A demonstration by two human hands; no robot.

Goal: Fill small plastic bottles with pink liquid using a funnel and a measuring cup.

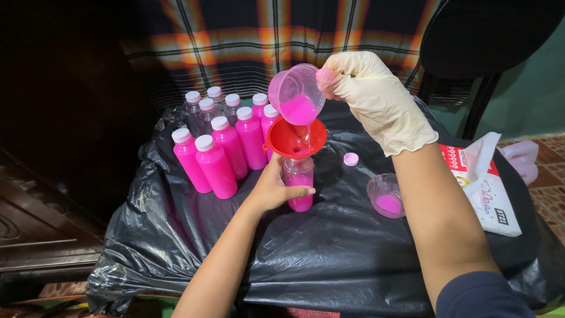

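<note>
Pink liquid everywhere you look, basically. My right hand (376, 100), in a cream latex glove, has its fingers pinching the rim of a small clear plastic cup (297, 94), tipped hard so a thin stream of pink runs down into a red funnel (297, 138). That funnel sits in the neck of a clear bottle (300, 185), which stands near the middle of the counter and has pink only in its lower part so far. My bare left hand (273, 188) is wrapped around that bottle from the left, fingers curled about it and thumb across the front.

Just behind and left of it stands a cluster of capped bottles (218, 165), the nearer ones full of pink, a few at the back clear. A loose white cap (351, 159) lies just right of the funnel, and a small glass bowl (385, 196) with some pink in the bottom is a bit nearer me. Black plastic sheeting (329, 253) covers the whole counter, with a pack of tissues (485, 188) at the right edge.
</note>
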